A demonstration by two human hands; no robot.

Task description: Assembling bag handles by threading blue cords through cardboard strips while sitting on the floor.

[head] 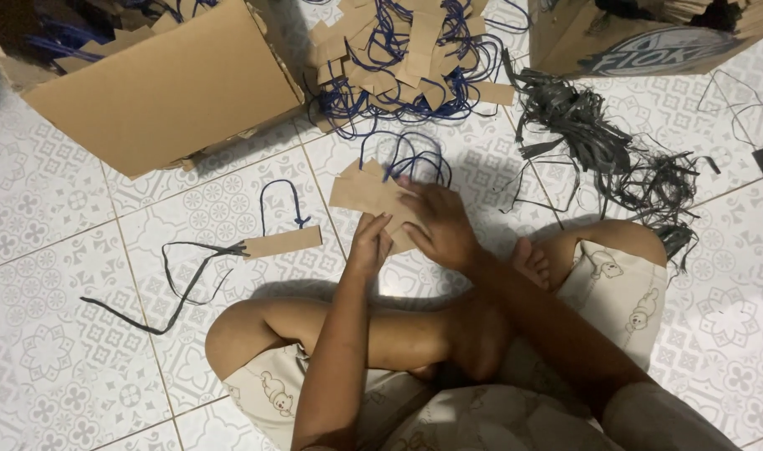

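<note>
I sit cross-legged on a patterned tiled floor. My right hand [438,224] lies flat on a small stack of brown cardboard strips [366,194] with blue cord loops [410,159] at their far end. My left hand [370,243] pinches the near edge of the same stack with its fingers closed on it. A single cardboard strip [283,242] with a blue cord loop and a dark cord lies on the floor to the left of my hands.
A big pile of cardboard strips with blue cords [402,54] lies ahead. An open cardboard box [168,92] stands at the far left, another box [640,38] at the far right. A tangle of dark grey strips [598,150] spreads to the right.
</note>
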